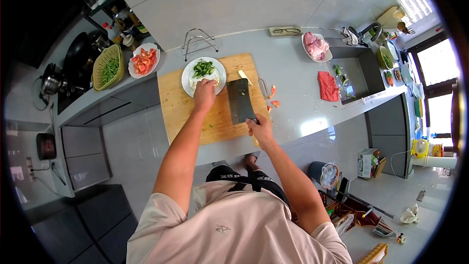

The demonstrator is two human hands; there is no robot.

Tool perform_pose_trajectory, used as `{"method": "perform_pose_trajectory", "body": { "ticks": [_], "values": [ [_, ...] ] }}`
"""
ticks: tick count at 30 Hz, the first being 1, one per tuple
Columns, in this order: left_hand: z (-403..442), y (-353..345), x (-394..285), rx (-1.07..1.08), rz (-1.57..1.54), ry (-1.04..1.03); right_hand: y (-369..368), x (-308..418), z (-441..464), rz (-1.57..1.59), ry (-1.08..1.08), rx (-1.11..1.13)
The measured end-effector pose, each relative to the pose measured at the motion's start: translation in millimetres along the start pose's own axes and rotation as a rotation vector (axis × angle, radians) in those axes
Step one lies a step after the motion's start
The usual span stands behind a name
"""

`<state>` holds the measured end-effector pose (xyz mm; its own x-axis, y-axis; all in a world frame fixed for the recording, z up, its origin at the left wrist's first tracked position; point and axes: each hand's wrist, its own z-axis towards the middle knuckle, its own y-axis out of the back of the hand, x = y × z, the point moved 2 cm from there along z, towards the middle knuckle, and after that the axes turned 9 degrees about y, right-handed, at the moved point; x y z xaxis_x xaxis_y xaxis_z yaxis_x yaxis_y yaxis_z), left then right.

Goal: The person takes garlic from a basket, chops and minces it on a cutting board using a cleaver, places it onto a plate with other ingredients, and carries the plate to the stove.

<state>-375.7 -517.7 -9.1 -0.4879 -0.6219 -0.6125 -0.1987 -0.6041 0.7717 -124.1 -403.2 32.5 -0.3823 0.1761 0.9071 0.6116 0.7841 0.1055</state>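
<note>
My left hand [204,93] is at the lower edge of a white plate [185,79], its fingers drawn together over pale pieces; whether it grips any is hidden. Chopped green pieces [203,68] lie on the same plate. My right hand [260,129] is closed round the handle of a cleaver [239,101], whose wide dark blade lies over the wooden cutting board [183,127]. Small pale bits stick to the blade. Just above the blade, a pale strip [245,77] rests on the board.
Left of the board are a bowl of red pieces [144,61] and a green basket [108,71]. A metal rack [199,43] stands behind. Red scraps [271,92], a meat bowl [316,47], a red cloth [328,86] and the sink [361,71] are at right.
</note>
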Motion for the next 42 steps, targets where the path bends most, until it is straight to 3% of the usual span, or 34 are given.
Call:
{"method": "perform_pose_trajectory", "body": {
  "ticks": [3,11,20,23,26,32,35,42],
  "values": [
    [-13.7,-3.5,-13.7,0.060,-0.045,-0.097,21.1,-7.6,-10.9,-0.017,0.014,-0.043],
    [-37.2,-30.5,-47.7,0.206,-0.049,-0.029,51.8,-9.6,-40.6,0.015,0.010,-0.099],
    [-60.6,-31.2,-30.5,0.259,-0.044,-0.068,60.0,-26.8,-57.2,-0.017,0.001,-0.107],
    [-91.3,-12.5,-25.9,0.252,-0.080,-0.045,60.3,-39.0,-59.3,-0.122,0.003,-0.079],
    [-124.4,3.0,-21.4,0.166,-0.127,0.013,60.8,-55.2,-59.2,-0.444,0.156,-0.048],
    [-152.0,0.5,-13.2,-0.011,-0.206,0.028,44.4,5.5,-80.1,-0.951,0.434,-0.026],
    [-153.3,-3.8,-19.0,-0.060,-0.200,0.054,39.6,23.4,-80.6,-1.125,0.444,0.137],
    [-153.1,-11.0,-27.5,-0.149,-0.171,0.098,35.7,17.2,-66.4,-1.225,0.581,0.205]
  ]
}}
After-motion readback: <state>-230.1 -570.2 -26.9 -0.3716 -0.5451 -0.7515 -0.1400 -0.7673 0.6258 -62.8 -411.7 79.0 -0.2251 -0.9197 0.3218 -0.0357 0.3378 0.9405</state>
